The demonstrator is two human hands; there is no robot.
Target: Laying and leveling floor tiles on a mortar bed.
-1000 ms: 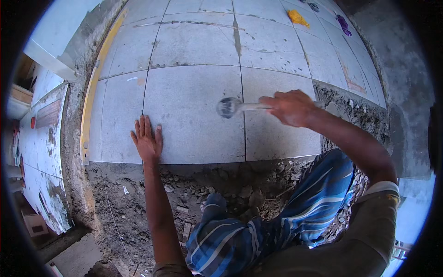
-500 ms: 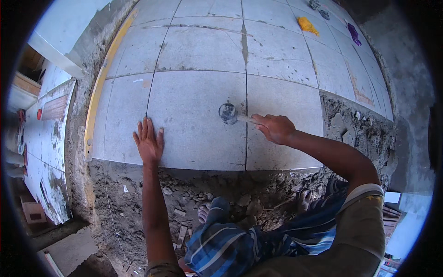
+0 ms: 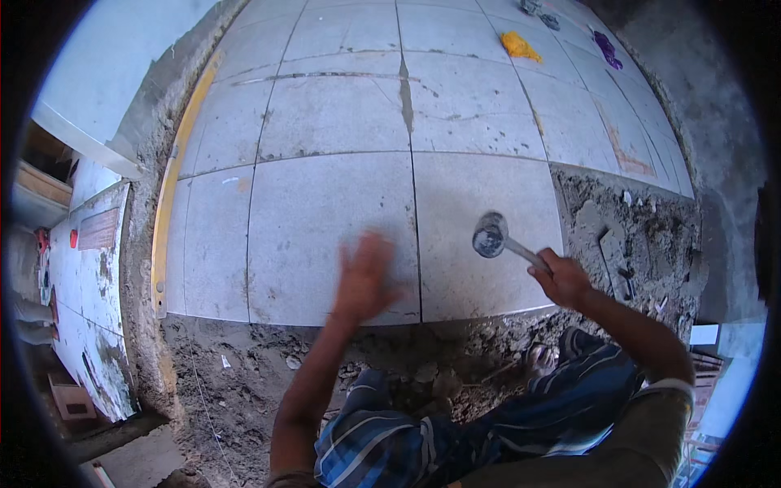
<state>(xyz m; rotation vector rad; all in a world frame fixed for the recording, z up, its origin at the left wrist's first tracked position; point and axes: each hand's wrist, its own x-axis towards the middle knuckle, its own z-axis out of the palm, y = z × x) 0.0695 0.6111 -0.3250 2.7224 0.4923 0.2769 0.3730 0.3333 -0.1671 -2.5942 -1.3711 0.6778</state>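
My right hand (image 3: 564,281) is closed round the handle of a rubber mallet (image 3: 490,235). The mallet's dark round head is over the right-hand tile (image 3: 460,281) of the nearest row; I cannot tell if it touches. My left hand (image 3: 366,276) is over the neighbouring large pale tile (image 3: 325,220), close to the joint between the two. Its fingers are apart and blurred by motion, and nothing is in it. Whether the palm rests on the tile cannot be made out.
A yellow level (image 3: 169,203) lies along the left edge of the tiles. Wet mortar (image 3: 594,203) with a trowel (image 3: 614,256) is at the right. Rough soil (image 3: 260,374) lies before my knees. A yellow cloth (image 3: 518,46) and a purple bag-like item (image 3: 606,50) are farther off.
My left hand has moved right from the left joint toward the middle joint. My right hand has carried the mallet right, onto the right-hand tile. The view has shifted slightly.
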